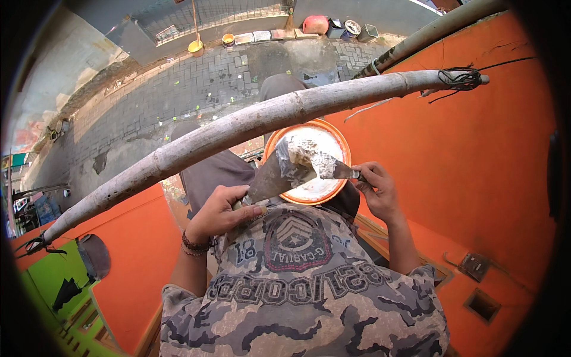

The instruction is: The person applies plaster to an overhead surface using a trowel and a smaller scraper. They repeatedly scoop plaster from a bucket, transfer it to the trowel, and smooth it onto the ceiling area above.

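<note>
My left hand [217,213] is closed round the handle of a wide putty knife [269,180], whose broad grey blade slants up to the right. Thumb and fingers of my right hand [380,191] grip a narrower putty knife [343,172] pointing left. White paste coats the ends of both blades, which meet or nearly meet; I cannot tell if they touch. Below them is a round bucket with an orange rim [347,156], holding white putty [313,190]. The bucket sits in front of my body, between my legs.
A bamboo pole [238,126] crosses just beyond the bucket, tied with dark cord [461,78] at its right end. Orange walls [440,154] stand at both sides. Far below runs a paved lane [208,86] with a red container [315,25] and several buckets along its edge.
</note>
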Tool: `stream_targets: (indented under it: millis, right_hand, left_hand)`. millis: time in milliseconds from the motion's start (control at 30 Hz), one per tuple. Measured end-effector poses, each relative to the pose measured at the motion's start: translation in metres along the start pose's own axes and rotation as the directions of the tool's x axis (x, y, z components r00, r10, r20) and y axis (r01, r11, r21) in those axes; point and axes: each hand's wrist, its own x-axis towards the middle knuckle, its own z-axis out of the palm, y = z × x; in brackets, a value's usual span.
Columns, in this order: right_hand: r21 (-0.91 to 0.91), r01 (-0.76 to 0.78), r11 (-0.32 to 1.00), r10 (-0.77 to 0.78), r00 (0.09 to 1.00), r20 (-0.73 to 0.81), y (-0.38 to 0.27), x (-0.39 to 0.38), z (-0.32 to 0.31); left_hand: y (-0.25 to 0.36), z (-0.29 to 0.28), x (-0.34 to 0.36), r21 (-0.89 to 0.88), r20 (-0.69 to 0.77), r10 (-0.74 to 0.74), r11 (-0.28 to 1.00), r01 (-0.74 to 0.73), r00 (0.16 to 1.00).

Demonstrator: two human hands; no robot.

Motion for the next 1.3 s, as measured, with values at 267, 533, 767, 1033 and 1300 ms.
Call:
stream_targets:
  millis: [267, 533, 767, 1033, 1300]
  right_hand:
    - [-0.202, -0.009, 0.979, 0.009, 1.000, -0.002, -0.001, 0.008, 0.008]
    - [-0.456, 0.182, 0.871, -0.185, 0.982, 0.038, -0.019, 0.014, 0.002]
    - [-0.568, 0.348, 0.746, -0.296, 0.937, 0.185, -0.067, 0.029, 0.022]
    - [-0.635, 0.383, 0.672, -0.298, 0.924, 0.242, -0.093, 0.027, 0.028]
    - [-0.710, 0.239, 0.662, -0.248, 0.964, 0.094, -0.097, 0.016, 0.005]
  left_hand:
    - [-0.035, -0.042, -0.021, -0.127, -0.271, -0.413, 0.911, 0.393, 0.869]
    - [-0.029, -0.022, -0.010, -0.108, -0.272, -0.431, 0.902, 0.418, 0.860]
    - [-0.030, -0.005, 0.012, -0.172, -0.346, -0.414, 0.910, 0.377, 0.842]
    - [-0.044, 0.007, 0.034, -0.469, -0.254, -0.283, 0.872, 0.138, 0.925]
    - [-0.047, 0.008, 0.039, -0.546, -0.252, -0.223, 0.836, 0.052, 0.942]
